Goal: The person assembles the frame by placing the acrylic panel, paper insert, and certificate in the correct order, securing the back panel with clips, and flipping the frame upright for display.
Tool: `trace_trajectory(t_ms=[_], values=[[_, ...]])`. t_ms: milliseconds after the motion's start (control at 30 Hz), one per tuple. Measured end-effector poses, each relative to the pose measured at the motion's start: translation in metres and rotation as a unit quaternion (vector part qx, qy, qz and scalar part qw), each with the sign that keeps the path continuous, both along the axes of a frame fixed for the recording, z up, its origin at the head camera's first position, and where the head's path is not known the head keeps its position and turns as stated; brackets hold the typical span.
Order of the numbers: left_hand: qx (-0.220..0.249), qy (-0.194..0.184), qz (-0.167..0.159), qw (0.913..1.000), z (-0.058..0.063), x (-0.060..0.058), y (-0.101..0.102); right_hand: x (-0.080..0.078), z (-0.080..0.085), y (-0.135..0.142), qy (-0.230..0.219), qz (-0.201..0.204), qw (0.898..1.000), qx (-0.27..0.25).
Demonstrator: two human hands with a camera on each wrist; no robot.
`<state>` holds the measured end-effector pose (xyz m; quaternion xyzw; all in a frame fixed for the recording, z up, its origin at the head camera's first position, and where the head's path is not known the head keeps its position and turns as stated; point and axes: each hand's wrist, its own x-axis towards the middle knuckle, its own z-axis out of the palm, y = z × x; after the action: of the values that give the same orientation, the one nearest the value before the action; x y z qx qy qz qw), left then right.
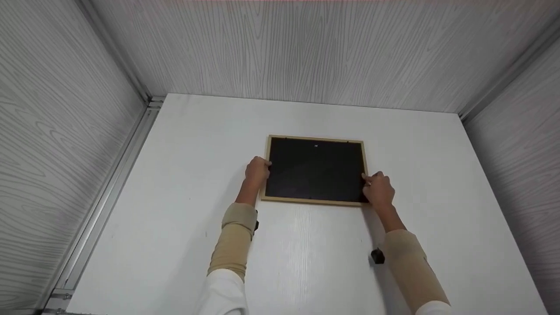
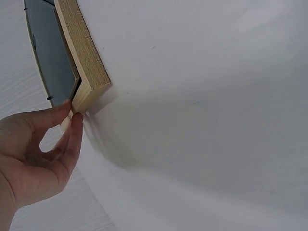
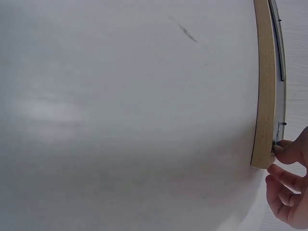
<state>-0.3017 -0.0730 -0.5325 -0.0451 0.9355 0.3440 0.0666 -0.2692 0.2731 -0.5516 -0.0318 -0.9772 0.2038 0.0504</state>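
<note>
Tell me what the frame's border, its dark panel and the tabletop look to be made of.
Border: probably wood, pale and unglossy, with fine grain-like texture along its side.
Dark panel: perhaps coated board or plastic; it looks smooth and even, so unsettled.
Tabletop: likely white laminated board, faintly glossy, with soft glare over wood-grain lines.

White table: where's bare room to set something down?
The white table is bare between the left sleeve and metal rail, between the right sleeve and right wall, and between the wooden frame and back wall. It's crowded at the frame's sides, where the left hand and right hand grip it.
</note>
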Motion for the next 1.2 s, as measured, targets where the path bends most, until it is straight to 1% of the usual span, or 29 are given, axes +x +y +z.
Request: trace_trajectory(t_ms=[67,167,233,300,400,467,533,567,633,700,733,767,800,833,867,900,967,1000,1033,1100,1133,1200], values=[[-0.009,-0.010,0.003,0.9999,0.002,-0.003,0.002,-0.001,0.002,0.000,-0.005,0.002,1.000,0.018],[-0.048,-0.018,-0.010,0.9986,0.006,-0.006,0.005,-0.001,0.003,-0.002,-0.006,0.002,1.000,0.028],[-0.079,-0.015,-0.019,0.9966,0.009,-0.007,0.007,-0.001,0.002,-0.003,-0.002,0.003,1.000,0.030],[-0.103,-0.017,-0.030,0.9941,0.009,-0.009,0.010,0.000,0.002,-0.004,0.001,0.004,0.999,0.032],[-0.136,-0.025,-0.036,0.9897,0.008,-0.013,0.016,0.002,0.000,-0.004,0.008,0.008,0.999,0.043],[-0.153,-0.017,-0.041,0.9872,0.005,-0.017,0.020,0.004,-0.002,-0.003,0.015,0.009,0.998,0.053],[-0.170,0.014,-0.039,0.9845,-0.033,-0.039,0.021,0.005,-0.004,-0.003,0.026,0.009,0.998,0.060],[-0.176,0.031,-0.038,0.9831,-0.055,-0.051,0.021,0.005,-0.005,-0.004,0.033,0.009,0.998,0.059],[-0.188,0.067,-0.035,0.9793,-0.110,-0.082,0.017,0.005,-0.008,-0.004,0.039,0.007,0.998,0.056],[-0.202,0.092,-0.031,0.9746,-0.171,-0.114,0.012,0.005,-0.010,-0.006,0.040,0.007,0.998,0.052],[-0.205,0.095,-0.033,0.9736,-0.186,-0.121,0.009,0.004,-0.011,-0.006,0.038,0.006,0.998,0.048],[-0.205,0.086,-0.039,0.9742,-0.194,-0.125,0.007,0.003,-0.012,-0.006,0.036,0.006,0.998,0.046],[-0.205,0.075,-0.046,0.9748,-0.195,-0.124,0.006,0.003,-0.012,-0.006,0.034,0.005,0.998,0.045],[-0.204,0.067,-0.055,0.9751,-0.191,-0.120,0.005,0.002,-0.013,-0.006,0.033,0.004,0.999,0.041],[-0.209,0.075,-0.065,0.9729,-0.185,-0.113,0.005,0.001,-0.014,-0.005,0.036,0.005,0.999,0.037],[-0.203,0.076,-0.067,0.9738,-0.171,-0.102,0.004,0.000,-0.015,-0.004,0.039,0.004,0.999,0.031],[-0.168,0.047,-0.067,0.9824,-0.121,-0.069,0.003,-0.001,-0.017,-0.004,0.043,0.010,0.999,0.017],[-0.149,0.052,-0.059,0.9856,-0.098,-0.051,0.002,-0.001,-0.018,-0.005,0.042,0.015,0.999,0.011],[-0.133,0.062,-0.047,0.9881,-0.077,-0.033,0.002,-0.001,-0.020,-0.005,0.041,0.021,0.999,0.005],[-0.102,0.059,-0.021,0.9928,-0.040,-0.002,0.006,-0.001,-0.022,-0.007,0.036,0.025,0.999,-0.003],[-0.099,0.065,-0.019,0.9928,-0.027,0.013,0.009,-0.001,-0.023,-0.008,0.034,0.024,0.999,-0.005],[-0.120,0.104,-0.020,0.9871,-0.020,0.036,0.021,0.000,-0.023,-0.010,0.031,0.017,0.999,-0.008]])
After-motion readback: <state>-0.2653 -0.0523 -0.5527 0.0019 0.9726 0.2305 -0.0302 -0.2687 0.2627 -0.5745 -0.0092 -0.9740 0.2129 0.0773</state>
